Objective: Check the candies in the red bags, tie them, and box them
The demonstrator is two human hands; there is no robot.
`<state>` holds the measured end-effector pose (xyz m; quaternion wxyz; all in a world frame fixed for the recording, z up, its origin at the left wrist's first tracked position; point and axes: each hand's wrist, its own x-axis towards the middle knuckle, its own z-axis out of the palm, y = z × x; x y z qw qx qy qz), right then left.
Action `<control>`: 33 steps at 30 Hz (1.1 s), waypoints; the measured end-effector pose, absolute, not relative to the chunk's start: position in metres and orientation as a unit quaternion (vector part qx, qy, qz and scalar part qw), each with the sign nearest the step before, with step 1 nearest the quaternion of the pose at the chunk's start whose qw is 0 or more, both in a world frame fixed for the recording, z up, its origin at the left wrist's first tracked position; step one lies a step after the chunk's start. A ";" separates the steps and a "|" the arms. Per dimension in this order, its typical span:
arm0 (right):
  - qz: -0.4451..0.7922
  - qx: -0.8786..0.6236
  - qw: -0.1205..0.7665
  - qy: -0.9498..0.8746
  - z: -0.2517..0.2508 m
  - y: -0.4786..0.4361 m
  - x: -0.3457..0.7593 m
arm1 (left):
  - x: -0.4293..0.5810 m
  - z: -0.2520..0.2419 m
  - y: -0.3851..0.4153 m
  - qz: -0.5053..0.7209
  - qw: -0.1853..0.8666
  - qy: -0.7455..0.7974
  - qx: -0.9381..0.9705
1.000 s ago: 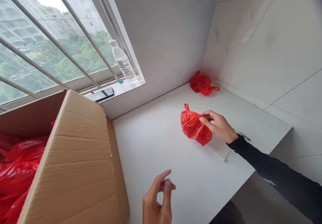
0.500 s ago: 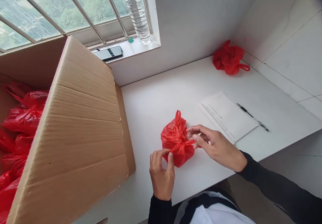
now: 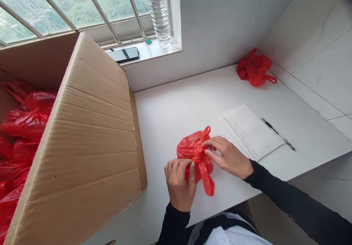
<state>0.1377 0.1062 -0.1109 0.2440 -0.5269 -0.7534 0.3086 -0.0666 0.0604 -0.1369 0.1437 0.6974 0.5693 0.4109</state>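
Observation:
A red plastic bag point(image 3: 189, 146), bunched and knotted at its middle, lies on the white table in front of me. One handle loop sticks up at the back and another hangs toward the front. My left hand point(image 3: 181, 180) pinches the plastic at the near left of the knot. From the right, my right hand point(image 3: 228, 155) has thumb and fingertips closed on the knotted part. What the bag holds is hidden.
On the left stands a cardboard box point(image 3: 96, 135) with several red bags point(image 3: 24, 124) inside. A notebook point(image 3: 253, 131) and pen point(image 3: 277, 133) lie to the right, another red bag point(image 3: 254, 69) in the back corner. The windowsill bears a phone point(image 3: 125, 55) and a water bottle point(image 3: 161, 17).
My right hand has moved in and closed on the knot. A handle that pointed right now hangs toward the front. The left hand has shifted slightly toward the knot.

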 end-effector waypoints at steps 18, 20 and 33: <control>0.288 -0.536 0.183 -0.772 -0.099 0.101 0.152 | -0.075 -0.119 0.083 0.389 0.216 0.552 0.705; 0.299 -0.544 0.183 -0.763 -0.099 0.100 0.157 | -0.081 -0.119 0.084 0.403 0.219 0.586 0.668; 0.353 -0.588 0.207 -0.698 -0.084 0.096 0.149 | -0.070 -0.095 0.077 0.383 0.145 0.511 0.756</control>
